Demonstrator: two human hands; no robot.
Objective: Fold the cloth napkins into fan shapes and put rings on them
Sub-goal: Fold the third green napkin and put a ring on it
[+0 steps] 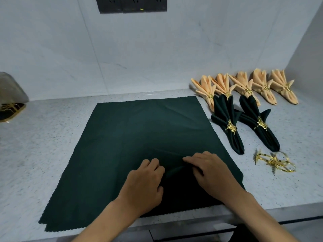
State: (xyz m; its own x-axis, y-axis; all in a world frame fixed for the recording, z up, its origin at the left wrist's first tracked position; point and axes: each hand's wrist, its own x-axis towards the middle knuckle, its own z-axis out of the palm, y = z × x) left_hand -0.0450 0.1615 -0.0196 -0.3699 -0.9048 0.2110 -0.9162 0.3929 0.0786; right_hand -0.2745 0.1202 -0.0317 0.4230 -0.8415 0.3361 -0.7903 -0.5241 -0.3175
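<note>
Both forearms enter from the bottom edge and meet over the near half of a dark green napkin (139,133) spread flat on the speckled grey counter (43,145). Left hand (145,182): fingers curled down, pinching a raised ridge of the cloth at its centre line. Right hand (211,173): fingers bent, thumb tucked under, gripping the same ridge just beside the left hand; a short pleat stands up between the two hands. Napkin edges are scalloped; the near edge reaches the counter's front lip, and a second layer shows at the near-left corner. Right of the flat napkin, two finished green fans (227,123) and (258,123) lie side by side, each cinched by a gold leaf ring. Behind these, along the wall, a row of five peach fans (244,86), also ringed in gold; the leftmost two touch the tops of the green ones. Loose gold rings (276,162) lie in a small pile near the tips of the green fans, apart from the flat napkin. Far left: a translucent container (10,88) over a dark, gold-edged object. Wall above: a dark socket panel (132,4).
</note>
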